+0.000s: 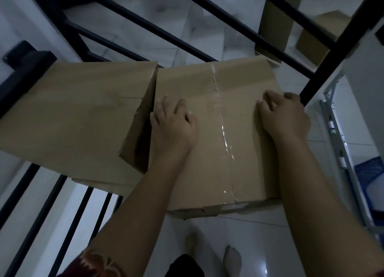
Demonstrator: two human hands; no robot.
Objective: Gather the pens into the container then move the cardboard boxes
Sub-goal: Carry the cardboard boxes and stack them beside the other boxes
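Observation:
A taped cardboard box (pixel 224 94) stands in front of me on the white tiled floor, a strip of clear tape running down its top. My left hand (pixel 173 127) rests on the box's top near its left edge, fingers spread and slightly bent. My right hand (pixel 284 116) lies on the top near the right edge, its fingertips curling over that edge. A second cardboard box (pixel 70 114) sits touching it on the left, one side flap hanging open. No pens or container are in view.
A black metal stair railing (pixel 128 15) runs behind and to the left of the boxes. More cardboard boxes (pixel 276 23) stand further back at the upper right. A grey metal rack (pixel 340 143) with a blue item is at the right. My feet show below.

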